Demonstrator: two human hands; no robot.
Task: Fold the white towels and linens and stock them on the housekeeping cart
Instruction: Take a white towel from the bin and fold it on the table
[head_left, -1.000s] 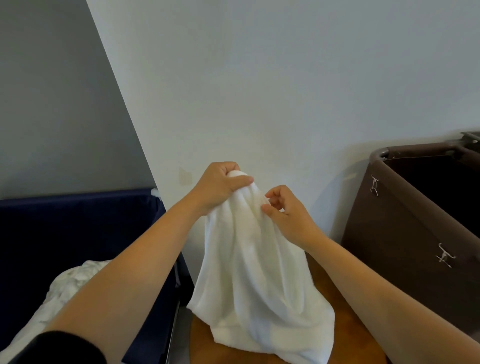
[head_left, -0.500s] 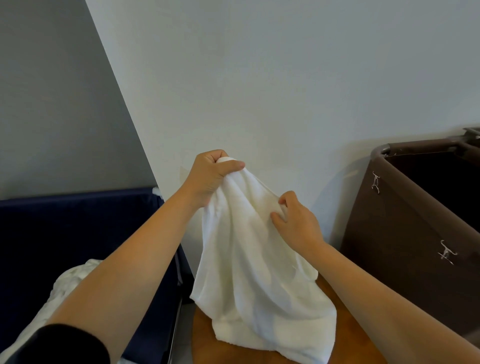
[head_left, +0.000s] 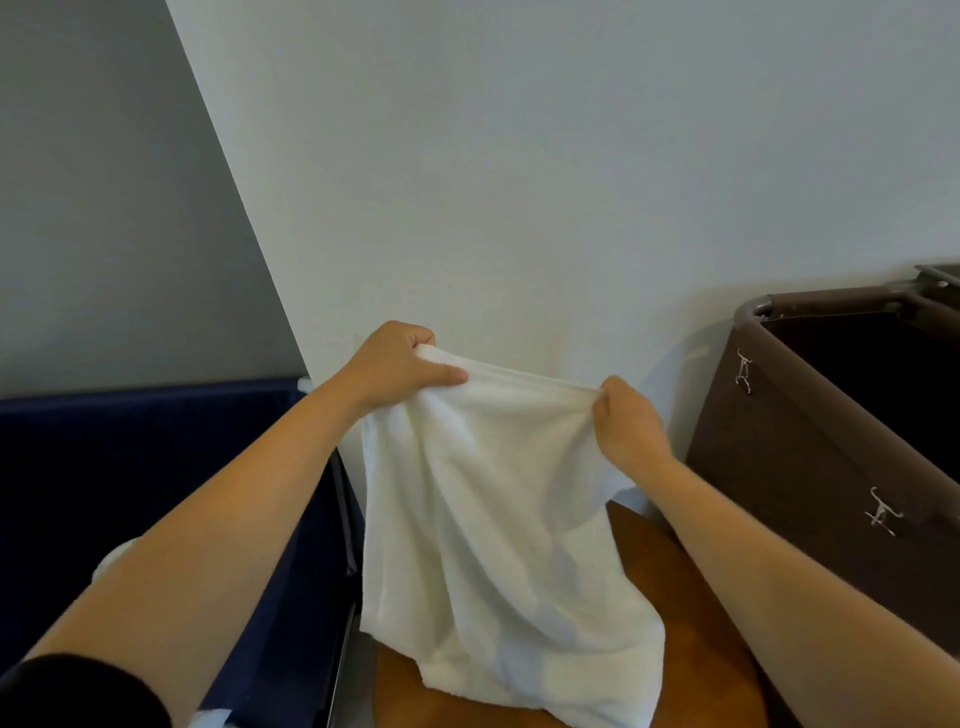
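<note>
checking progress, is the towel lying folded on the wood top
No, left hand and right hand hold the white towel up by its top edge.

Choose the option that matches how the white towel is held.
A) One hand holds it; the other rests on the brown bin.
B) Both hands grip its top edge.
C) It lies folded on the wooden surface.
B: the left hand and the right hand each grip the top edge of the white towel, which hangs below them.

Centre: towel (head_left: 493, 519) held up between left hand (head_left: 400, 369) and right hand (head_left: 628, 421), over the tabletop (head_left: 691, 623);
Left: fabric bin (head_left: 156, 467);
Right: hamper (head_left: 810, 441), beside the tabletop;
Behind: wall (head_left: 519, 182)
</note>
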